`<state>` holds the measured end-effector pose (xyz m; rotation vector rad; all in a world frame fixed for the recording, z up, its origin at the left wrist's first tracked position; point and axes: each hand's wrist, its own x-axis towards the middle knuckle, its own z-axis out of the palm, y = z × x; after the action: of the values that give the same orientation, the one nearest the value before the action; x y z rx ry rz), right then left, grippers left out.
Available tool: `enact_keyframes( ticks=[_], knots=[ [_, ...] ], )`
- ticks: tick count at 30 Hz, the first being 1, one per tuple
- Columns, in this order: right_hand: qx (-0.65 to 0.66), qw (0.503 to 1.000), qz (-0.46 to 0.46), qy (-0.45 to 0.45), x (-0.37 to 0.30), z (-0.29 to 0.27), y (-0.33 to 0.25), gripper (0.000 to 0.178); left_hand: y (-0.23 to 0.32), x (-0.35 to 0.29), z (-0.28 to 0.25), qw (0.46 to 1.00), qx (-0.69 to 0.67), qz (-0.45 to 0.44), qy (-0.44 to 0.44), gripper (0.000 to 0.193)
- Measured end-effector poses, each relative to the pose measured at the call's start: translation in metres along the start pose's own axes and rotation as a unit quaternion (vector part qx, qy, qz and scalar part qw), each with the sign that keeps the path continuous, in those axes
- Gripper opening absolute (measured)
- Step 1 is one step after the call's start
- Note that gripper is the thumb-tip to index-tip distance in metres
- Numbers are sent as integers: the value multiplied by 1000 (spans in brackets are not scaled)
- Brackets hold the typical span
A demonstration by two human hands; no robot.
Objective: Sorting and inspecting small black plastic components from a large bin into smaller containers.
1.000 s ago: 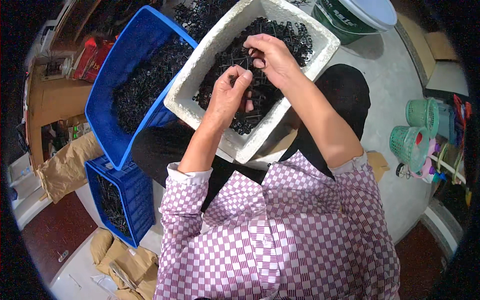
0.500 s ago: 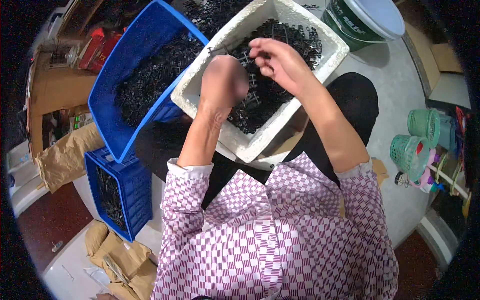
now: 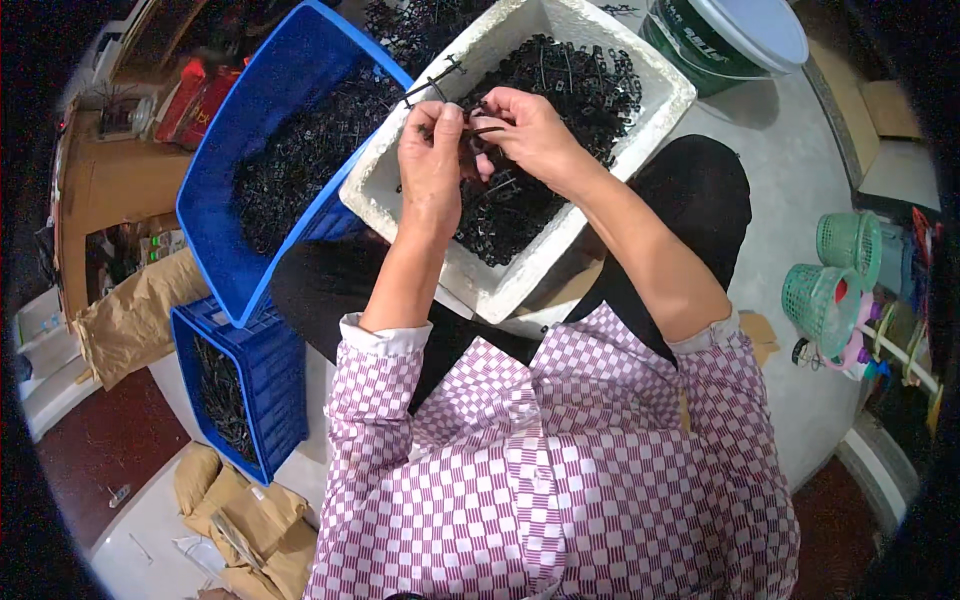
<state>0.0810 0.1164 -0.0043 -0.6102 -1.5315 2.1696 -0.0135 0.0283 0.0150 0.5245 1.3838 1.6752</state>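
My left hand (image 3: pixel 430 170) is closed around a thin, branched black plastic sprue (image 3: pixel 437 80), whose stem and side arms stick out beyond the thumb. Close against it, my right hand (image 3: pixel 540 145) pinches at the same black plastic with bent fingers. Its fingertips partly overlap the left ones, so the exact grip is hidden. Both hands are over a white foam box (image 3: pixel 510 295), which holds a heap of small black plastic parts (image 3: pixel 580 85). Some pieces in the heap look like little clips on runners.
Left of the foam box stands a large blue bin (image 3: pixel 215 230) of black plastic pieces. A smaller blue crate (image 3: pixel 275 385) is below it. At the upper right is a green bucket (image 3: pixel 700 45) with a pale lid; green baskets (image 3: pixel 815 300) stand at far right, brown paper sacks (image 3: pixel 270 530) at lower left.
My right hand has moved left and met the left hand. The left hand has turned, so its thumb and the sprue now show clearly.
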Motion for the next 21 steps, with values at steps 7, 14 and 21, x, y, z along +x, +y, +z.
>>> enact_keyframes(
  ticks=[7,14,21],
  knots=[
    [-339,920,-88,177,20,-32,10,21,15,-10,13,997,57,59,0,20],
    [113,985,122,-53,-8,-15,-22,21,22,1,-3,996,-77,46,-17,18],
    [72,980,71,-170,-10,-12,-24,20,19,6,-6,997,-77,18,1,17]
  ],
)
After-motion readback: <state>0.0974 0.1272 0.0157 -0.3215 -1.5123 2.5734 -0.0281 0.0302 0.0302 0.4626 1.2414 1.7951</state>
